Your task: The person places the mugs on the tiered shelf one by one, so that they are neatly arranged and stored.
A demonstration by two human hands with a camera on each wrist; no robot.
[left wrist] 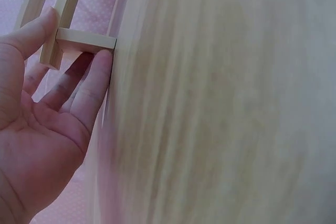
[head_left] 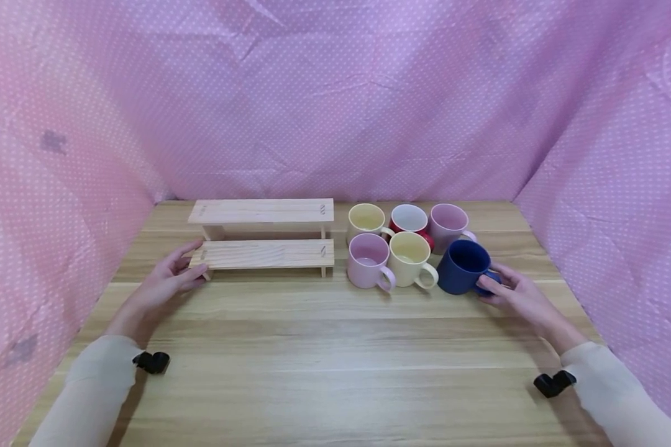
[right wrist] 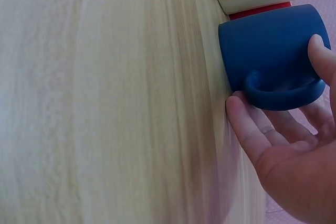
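My left hand (head_left: pixel 170 276) grips the left end of a two-step wooden rack (head_left: pixel 265 253). In the left wrist view the thumb lies on the lower board's end (left wrist: pixel 65 19) and the fingers reach the leg (left wrist: pixel 86 39) beneath it. Over on the right, my right hand (head_left: pixel 517 295) holds a dark blue mug (head_left: pixel 453 276) at its handle side. The right wrist view has the thumb on the mug's wall near the rim and the other fingers around the handle (right wrist: pixel 281 99). This mug stands upright, at the right end of the front row of mugs.
Left of the blue mug stand a cream mug (head_left: pixel 404 272) and a pink mug (head_left: pixel 362 274). Behind them are a yellow mug (head_left: pixel 366 218), a red mug with white inside (head_left: pixel 409 218) and another pink mug (head_left: pixel 443 239). Pink dotted cloth (head_left: pixel 335 112) surrounds the wooden table (head_left: pixel 324 360).
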